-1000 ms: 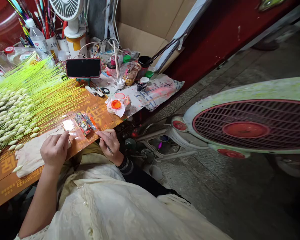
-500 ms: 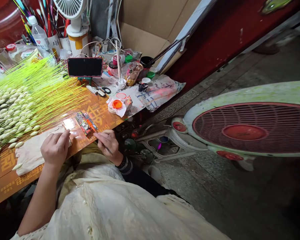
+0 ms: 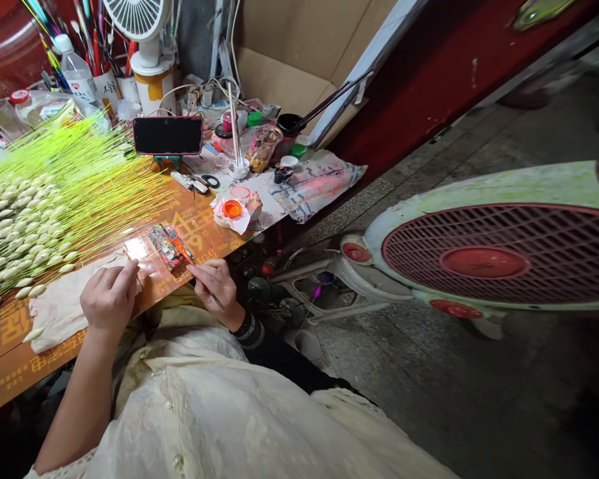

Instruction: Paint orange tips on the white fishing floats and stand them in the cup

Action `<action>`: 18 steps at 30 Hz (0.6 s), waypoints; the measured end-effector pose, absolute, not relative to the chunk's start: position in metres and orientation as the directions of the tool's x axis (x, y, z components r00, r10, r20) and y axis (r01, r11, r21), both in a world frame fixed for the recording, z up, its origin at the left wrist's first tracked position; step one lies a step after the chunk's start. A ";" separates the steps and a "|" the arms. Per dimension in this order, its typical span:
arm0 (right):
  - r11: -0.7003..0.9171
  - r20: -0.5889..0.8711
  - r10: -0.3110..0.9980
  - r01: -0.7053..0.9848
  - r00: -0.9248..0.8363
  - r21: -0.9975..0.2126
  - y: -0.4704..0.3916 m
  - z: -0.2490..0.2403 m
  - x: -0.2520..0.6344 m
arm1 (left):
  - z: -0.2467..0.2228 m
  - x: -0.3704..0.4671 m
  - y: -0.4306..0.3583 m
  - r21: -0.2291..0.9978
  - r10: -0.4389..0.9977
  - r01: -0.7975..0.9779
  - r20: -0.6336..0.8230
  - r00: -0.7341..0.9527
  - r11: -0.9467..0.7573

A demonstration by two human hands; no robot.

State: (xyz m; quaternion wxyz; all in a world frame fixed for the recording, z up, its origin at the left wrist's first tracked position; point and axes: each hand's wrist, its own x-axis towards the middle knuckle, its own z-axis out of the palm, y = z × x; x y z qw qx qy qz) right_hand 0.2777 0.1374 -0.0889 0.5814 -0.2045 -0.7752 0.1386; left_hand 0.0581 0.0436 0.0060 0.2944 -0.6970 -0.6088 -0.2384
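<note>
My right hand point(image 3: 216, 286) is closed round a thin paintbrush point(image 3: 214, 298). The brush's orange-coated tip rests over a small paint-smeared palette point(image 3: 168, 247) on the table. My left hand point(image 3: 108, 296) is closed in a pinch above a pale stained cloth point(image 3: 60, 303); whatever its fingertips hold, if anything, is hidden. Just beyond those fingertips lies a small bright white rectangle point(image 3: 136, 249). Farther back, an open pot of orange paint point(image 3: 232, 209) sits on crumpled white tissue.
Many pale, bud-shaped pieces point(image 3: 27, 229) on yellow-green stems point(image 3: 104, 179) cover the table's left. A phone point(image 3: 168, 136) stands at the back, near scissors point(image 3: 209, 181) and a small fan point(image 3: 138, 20). A large floor fan point(image 3: 484, 262) is at the right.
The whole view has shifted slightly. Both hands keep nearly the same place, with the brush tip still at the palette.
</note>
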 end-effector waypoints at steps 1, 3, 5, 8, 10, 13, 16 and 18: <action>0.874 0.842 0.485 0.155 -0.237 -0.461 0.137 -0.089 0.278 | 0.006 0.058 0.044 -0.122 0.708 0.989 0.691 0.147 -0.086; 0.868 0.840 0.495 0.153 -0.221 -0.472 0.137 -0.089 0.279 | 0.006 0.058 0.044 -0.130 0.707 0.988 0.691 0.151 -0.085; 0.862 0.839 0.505 0.165 -0.204 -0.479 0.137 -0.088 0.279 | 0.005 0.057 0.044 -0.139 0.710 0.987 0.688 0.152 -0.077; 0.851 0.831 0.522 0.181 -0.194 -0.493 0.137 -0.085 0.280 | 0.005 0.057 0.043 -0.138 0.724 0.989 0.676 0.136 -0.057; 0.852 0.834 0.521 0.170 -0.181 -0.496 0.138 -0.081 0.279 | 0.004 0.056 0.042 -0.124 0.734 0.991 0.668 0.121 -0.051; 0.858 0.846 0.511 0.153 -0.151 -0.491 0.138 -0.076 0.279 | 0.004 0.056 0.042 -0.083 0.744 0.995 0.662 0.095 -0.053; 0.858 0.848 0.511 0.146 -0.140 -0.492 0.139 -0.075 0.278 | 0.003 0.056 0.042 -0.053 0.747 0.997 0.660 0.073 -0.050; 0.857 0.848 0.512 0.141 -0.137 -0.495 0.139 -0.075 0.278 | 0.003 0.056 0.042 -0.060 0.744 0.997 0.664 0.078 -0.051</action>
